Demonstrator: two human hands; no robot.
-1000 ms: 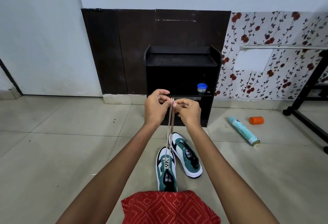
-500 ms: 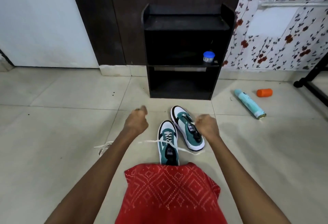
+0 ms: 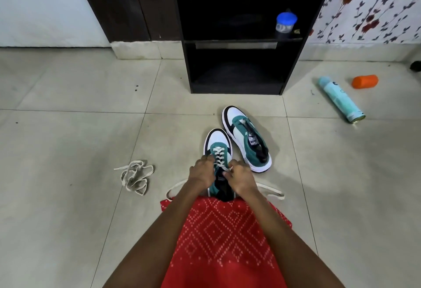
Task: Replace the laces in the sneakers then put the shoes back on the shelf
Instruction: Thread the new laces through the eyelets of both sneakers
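Two teal, white and black sneakers lie on the tiled floor before the black shelf (image 3: 237,43). The near sneaker (image 3: 217,141) carries a cream lace (image 3: 219,156) crossed through its eyelets. My left hand (image 3: 201,172) rests curled against its left side at the lacing. My right hand (image 3: 239,177) pinches the lace at the upper eyelets. The lace's loose ends trail on the floor to both sides behind my wrists. The far sneaker (image 3: 247,137) lies angled to the right, with only a short bit of lace visible at its lowest eyelets. A loose cream lace (image 3: 135,177) lies bundled on the left.
A blue-capped jar (image 3: 286,22) stands on the shelf's middle board. A pale green spray can (image 3: 340,99) and an orange cap (image 3: 364,81) lie on the floor at the right. Red patterned cloth (image 3: 227,237) covers my lap at the bottom.
My hands came down from holding the lace ends high, pulled them apart sideways, then closed in on the near sneaker's lacing. The view has tilted down and closer to the shoes.
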